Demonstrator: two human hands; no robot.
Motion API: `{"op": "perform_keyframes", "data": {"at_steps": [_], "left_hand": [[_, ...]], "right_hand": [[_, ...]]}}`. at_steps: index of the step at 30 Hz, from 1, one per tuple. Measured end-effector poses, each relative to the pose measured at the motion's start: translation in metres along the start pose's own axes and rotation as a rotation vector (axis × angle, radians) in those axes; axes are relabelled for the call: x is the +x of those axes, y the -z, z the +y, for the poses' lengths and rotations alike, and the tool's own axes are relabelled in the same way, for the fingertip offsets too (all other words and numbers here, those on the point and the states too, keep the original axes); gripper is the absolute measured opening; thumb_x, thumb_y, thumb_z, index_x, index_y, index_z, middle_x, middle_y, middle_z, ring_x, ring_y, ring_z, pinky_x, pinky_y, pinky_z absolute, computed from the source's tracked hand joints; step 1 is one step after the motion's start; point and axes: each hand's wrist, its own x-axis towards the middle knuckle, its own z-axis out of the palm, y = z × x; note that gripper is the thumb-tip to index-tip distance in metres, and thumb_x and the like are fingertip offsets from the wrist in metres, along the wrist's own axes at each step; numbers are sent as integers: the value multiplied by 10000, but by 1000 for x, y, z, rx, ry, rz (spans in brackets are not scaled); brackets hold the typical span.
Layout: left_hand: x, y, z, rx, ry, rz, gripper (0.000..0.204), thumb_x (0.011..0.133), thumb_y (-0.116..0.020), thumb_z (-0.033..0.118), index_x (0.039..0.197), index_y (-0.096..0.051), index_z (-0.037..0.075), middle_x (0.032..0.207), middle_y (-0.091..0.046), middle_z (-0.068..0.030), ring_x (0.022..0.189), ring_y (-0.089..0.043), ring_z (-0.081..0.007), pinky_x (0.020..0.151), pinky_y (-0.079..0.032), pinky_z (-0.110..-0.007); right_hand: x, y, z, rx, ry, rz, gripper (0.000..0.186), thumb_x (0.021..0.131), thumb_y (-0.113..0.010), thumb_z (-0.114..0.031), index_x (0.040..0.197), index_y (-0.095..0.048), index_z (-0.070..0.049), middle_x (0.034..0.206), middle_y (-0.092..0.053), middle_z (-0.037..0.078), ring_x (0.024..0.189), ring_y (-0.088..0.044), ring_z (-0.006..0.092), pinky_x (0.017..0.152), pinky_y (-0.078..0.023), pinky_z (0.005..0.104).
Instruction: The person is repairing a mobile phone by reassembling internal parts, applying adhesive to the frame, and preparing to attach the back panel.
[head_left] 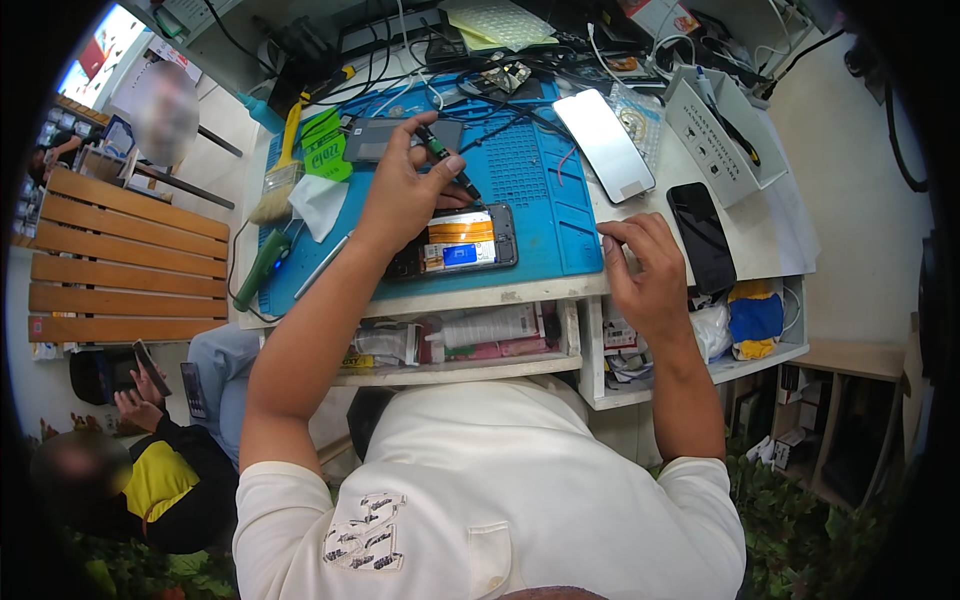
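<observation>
The left hand (pixel 408 188) clamps one slim tool (pixel 440 152) by one opened phone (pixel 465 243) on one blue mat (pixel 548 238); whether the right hand (pixel 648 272) holds anything, I cannot tell. Left of the surface (pixel 765 250) stands one slatted seat (pixel 130 269). The phone lies near the front edge, with bare mat rightward.

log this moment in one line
left hand: holding slim tool, tip near opened phone | right hand: by right edge of blue mat | opened phone: on mat
</observation>
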Motion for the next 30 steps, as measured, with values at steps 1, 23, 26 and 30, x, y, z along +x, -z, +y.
{"op": "perform_keyframes", "data": {"at_steps": [1, 23, 26, 30], "left_hand": [[0, 0, 0, 9, -11, 0, 754, 1077, -733, 122, 1671, -273, 53, 1176, -719, -158, 903, -810, -248, 802, -711, -365], [-2, -24, 52, 794, -887, -340, 292, 820, -731, 12, 1093, -778, 104, 1031, -795, -140, 1044, -768, -366, 855, -602, -507], [-12, -25, 91, 1129, -608, -412, 325, 794, -791, 73, 1116, -826, 85, 1047, -817, -144, 1033, -788, -377, 847, -627, -494], [4, -27, 74, 1156, -681, -411, 286, 757, -854, 167, 1025, -859, 68, 967, -817, -148, 974, -803, -379, 801, -650, -479]], "right_hand": [[0, 0, 0, -1, -1, 0, 155, 921, -720, 55, 1063, -773, 26, 973, -706, 161, 929, -663, 349, 821, -547, 443], [12, 2, -35, -133, 277, -191, 263, 931, -657, 130, 1164, -746, 44, 1025, -667, 204, 971, -641, 393, 883, -514, 469], [24, -10, -35, -143, 304, -314, 272, 950, -642, 115, 1196, -729, 38, 1062, -668, 211, 1019, -627, 403, 920, -499, 494], [39, -29, -49, -193, 300, -385, 282, 983, -607, 80, 1242, -712, 35, 1135, -676, 222, 1094, -615, 415, 976, -490, 525]]}}
